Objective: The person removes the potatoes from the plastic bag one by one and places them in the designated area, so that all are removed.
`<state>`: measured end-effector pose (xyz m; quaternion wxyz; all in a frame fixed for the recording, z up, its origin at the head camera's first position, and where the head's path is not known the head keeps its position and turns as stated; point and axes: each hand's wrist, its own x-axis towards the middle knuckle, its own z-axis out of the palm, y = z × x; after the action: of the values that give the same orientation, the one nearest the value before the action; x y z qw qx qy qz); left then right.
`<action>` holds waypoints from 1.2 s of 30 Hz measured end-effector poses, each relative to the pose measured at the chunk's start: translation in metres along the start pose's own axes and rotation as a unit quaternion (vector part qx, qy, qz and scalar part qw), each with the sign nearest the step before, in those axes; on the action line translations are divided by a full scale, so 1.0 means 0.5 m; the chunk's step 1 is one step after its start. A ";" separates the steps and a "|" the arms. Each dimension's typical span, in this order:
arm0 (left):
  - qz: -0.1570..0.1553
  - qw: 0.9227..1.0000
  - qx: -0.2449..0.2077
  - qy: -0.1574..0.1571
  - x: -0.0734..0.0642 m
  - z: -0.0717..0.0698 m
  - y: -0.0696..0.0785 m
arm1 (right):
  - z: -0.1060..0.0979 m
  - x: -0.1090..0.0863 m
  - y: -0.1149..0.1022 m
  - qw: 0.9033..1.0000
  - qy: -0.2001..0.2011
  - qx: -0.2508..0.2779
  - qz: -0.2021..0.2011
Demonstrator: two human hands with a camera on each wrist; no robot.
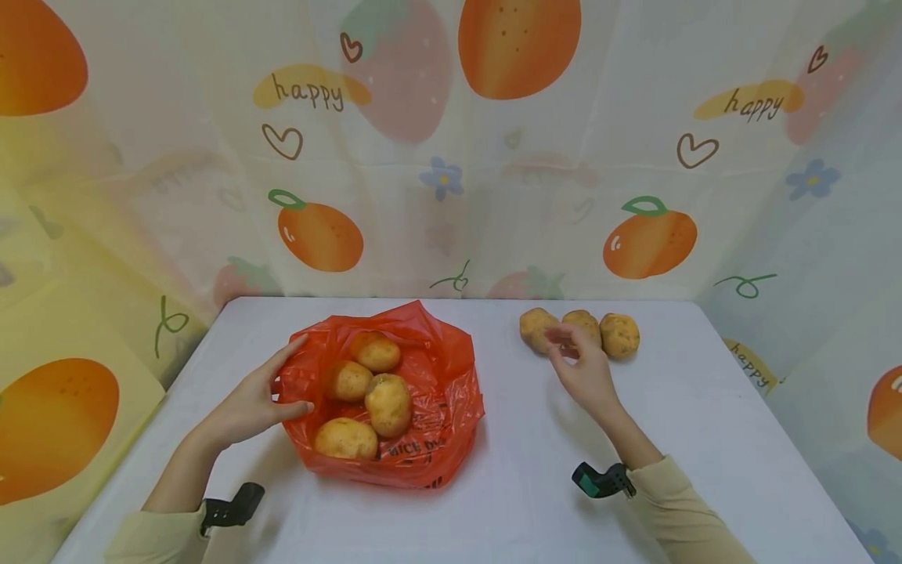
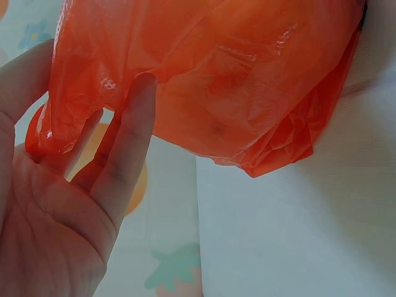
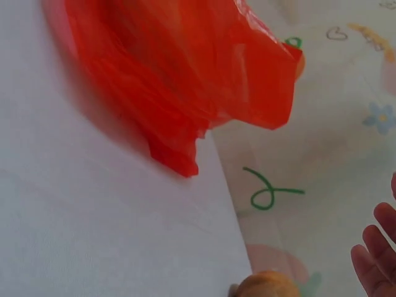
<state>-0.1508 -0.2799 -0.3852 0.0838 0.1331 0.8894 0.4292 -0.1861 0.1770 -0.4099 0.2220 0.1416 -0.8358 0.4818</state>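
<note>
A red plastic bag [image 1: 440,415] lies with its mouth spread wide on the white table, several potatoes [image 1: 389,405] inside it. My left hand [image 1: 247,403] holds the bag's left rim, the thumb over the edge and the fingers along the outside; the left wrist view shows this hand [image 2: 68,198] against the thin red plastic. Above three potatoes [image 1: 620,337] at the back right is my right hand [image 1: 586,372], its fingers loosely bent and nothing seen in them. In the right wrist view, only fingertips [image 3: 377,250] show at the right edge, with one potato [image 3: 269,286] below.
The white table [image 1: 514,486] ends at a patterned cloth backdrop [image 1: 486,211] printed with fruit, hearts and writing. The same kind of cloth hangs at both sides. A black wrist device [image 1: 234,505] sits on the left wrist, another one [image 1: 602,479] on the right.
</note>
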 end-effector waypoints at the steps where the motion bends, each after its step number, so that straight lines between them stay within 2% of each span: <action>1: 0.000 1.000 0.001 0.000 0.000 0.000 0.000 | 0.001 0.000 -0.005 1.000 -0.003 -0.002 0.004; 5: -0.002 1.000 0.003 0.000 0.000 0.001 0.001 | 0.007 0.000 -0.030 1.000 -0.017 0.014 0.008; 10: -0.005 1.000 -0.002 -0.001 0.001 0.003 0.001 | 0.015 -0.004 -0.095 0.997 -0.044 0.059 0.002; 14: -0.005 1.000 -0.002 -0.001 0.002 0.006 0.000 | 0.026 -0.010 -0.131 0.995 -0.065 0.072 -0.002; 20: -0.003 1.000 -0.003 -0.002 0.006 0.008 -0.003 | 0.044 -0.013 -0.157 0.990 -0.095 0.104 -0.020; 27: 0.002 1.000 -0.002 0.001 0.006 0.007 -0.008 | 0.066 -0.016 -0.188 0.984 -0.126 0.121 -0.010; 36: 0.002 1.000 0.000 0.003 0.005 0.007 -0.008 | 0.096 -0.022 -0.217 0.977 -0.158 0.140 -0.040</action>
<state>-0.1526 -0.2788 -0.3906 0.0803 0.1332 0.8896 0.4295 -0.1389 0.0819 -0.3558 0.0843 0.2792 -0.7779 0.5566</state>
